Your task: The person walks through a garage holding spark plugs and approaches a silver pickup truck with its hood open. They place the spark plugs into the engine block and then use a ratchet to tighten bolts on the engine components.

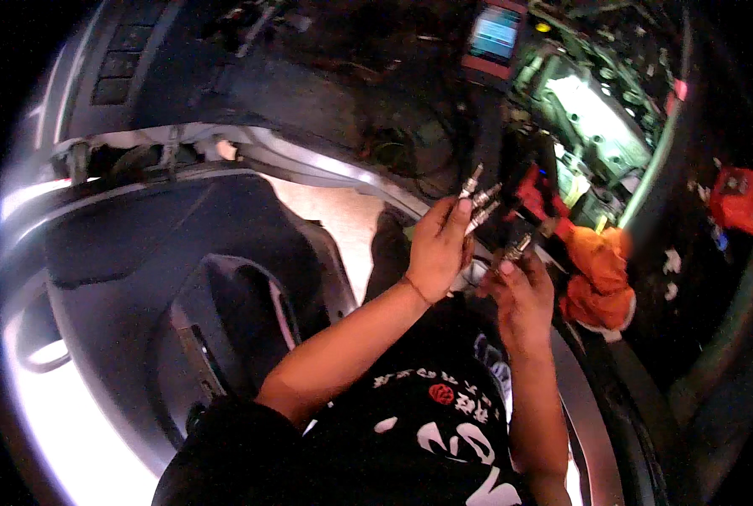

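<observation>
My left hand (438,246) is closed around three spark plugs (474,180). Their metal ends fan out past my thumb, up and to the right. A little lower and to the right, my right hand (525,297) pinches another spark plug (518,247) between thumb and fingers, its tip tilted upward. The hands are close together in front of my body. Palms and lower ends of the plugs are hidden by my fingers.
A brightly lit engine (600,118) lies exposed at the upper right, with a handheld screen device (494,35) beside it. Orange cloth or gloves (600,282) and a red tool-like object (538,194) are right of my hands. An open vehicle door (166,253) stands left; a red-orange item (741,201) is far right.
</observation>
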`<state>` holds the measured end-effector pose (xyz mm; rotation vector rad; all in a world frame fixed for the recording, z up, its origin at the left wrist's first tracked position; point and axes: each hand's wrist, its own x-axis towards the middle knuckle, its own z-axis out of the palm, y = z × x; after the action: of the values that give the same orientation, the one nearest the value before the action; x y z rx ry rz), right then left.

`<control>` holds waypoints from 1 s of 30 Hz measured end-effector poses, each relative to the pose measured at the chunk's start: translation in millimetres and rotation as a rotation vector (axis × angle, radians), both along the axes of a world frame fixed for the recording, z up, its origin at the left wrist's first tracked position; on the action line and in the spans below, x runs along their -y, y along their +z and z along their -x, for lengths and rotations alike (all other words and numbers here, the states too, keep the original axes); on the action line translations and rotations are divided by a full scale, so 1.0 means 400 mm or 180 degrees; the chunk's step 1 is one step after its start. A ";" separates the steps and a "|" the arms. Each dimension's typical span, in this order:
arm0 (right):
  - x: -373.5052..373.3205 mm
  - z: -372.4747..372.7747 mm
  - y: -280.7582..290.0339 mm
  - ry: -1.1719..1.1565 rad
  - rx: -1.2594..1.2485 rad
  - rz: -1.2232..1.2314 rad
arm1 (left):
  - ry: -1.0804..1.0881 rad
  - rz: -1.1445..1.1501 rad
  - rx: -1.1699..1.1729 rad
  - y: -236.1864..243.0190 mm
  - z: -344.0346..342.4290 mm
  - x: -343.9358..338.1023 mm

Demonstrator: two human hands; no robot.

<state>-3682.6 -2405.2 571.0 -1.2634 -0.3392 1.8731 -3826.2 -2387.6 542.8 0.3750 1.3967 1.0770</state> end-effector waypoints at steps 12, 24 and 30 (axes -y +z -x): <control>-0.078 0.054 -0.144 0.0409 0.1162 -0.0445 | 0.0810 -0.0030 0.0223 -0.451 0.314 -0.260; -0.599 -0.465 -0.477 0.0284 0.2222 0.0125 | 0.0873 0.0010 0.0344 -0.531 0.227 -0.184; -0.653 -0.510 -0.599 0.0663 0.2628 0.0030 | 0.0927 -0.0180 0.0420 -0.588 0.192 -0.126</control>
<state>-3478.7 -2144.1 331.5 -2.0320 -0.9184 1.4190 -3903.2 -2337.1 307.8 0.1393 1.3310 1.3559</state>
